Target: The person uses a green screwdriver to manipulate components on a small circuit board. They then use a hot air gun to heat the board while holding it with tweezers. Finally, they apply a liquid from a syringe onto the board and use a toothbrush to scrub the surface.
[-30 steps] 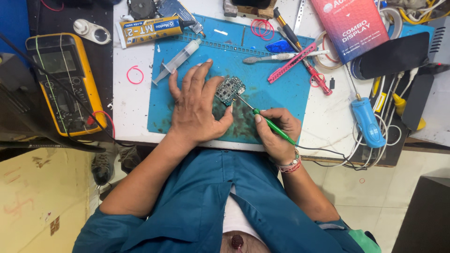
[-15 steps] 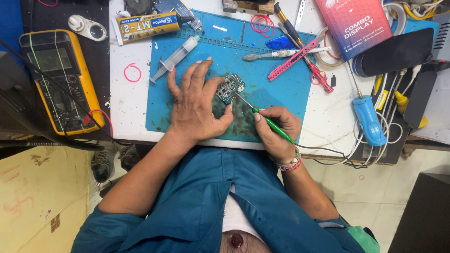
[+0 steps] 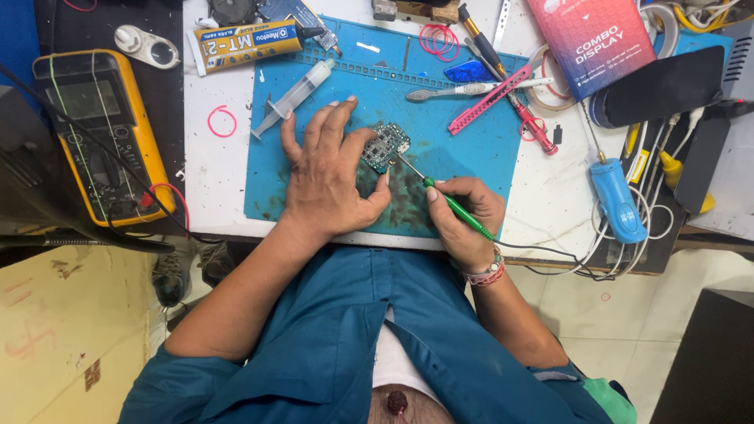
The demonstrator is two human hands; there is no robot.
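A small green circuit board (image 3: 386,146) lies on the blue work mat (image 3: 455,157). My left hand (image 3: 328,174) rests flat on the mat, and its fingertips and thumb steady the board's left edge. My right hand (image 3: 465,218) grips a green-handled soldering iron (image 3: 454,207) like a pen. The iron's metal tip touches the board's lower right corner. A thin cord runs from the handle off to the right.
A yellow multimeter (image 3: 100,133) sits at the left. A syringe (image 3: 294,96), glue tube (image 3: 243,43), toothbrush (image 3: 463,89), pink tool (image 3: 491,99) and red screwdriver (image 3: 534,124) lie beyond the board. A blue tool (image 3: 616,200), a red box (image 3: 593,39) and cables crowd the right.
Both hands stay on the board and iron; only the camera view has shifted slightly.
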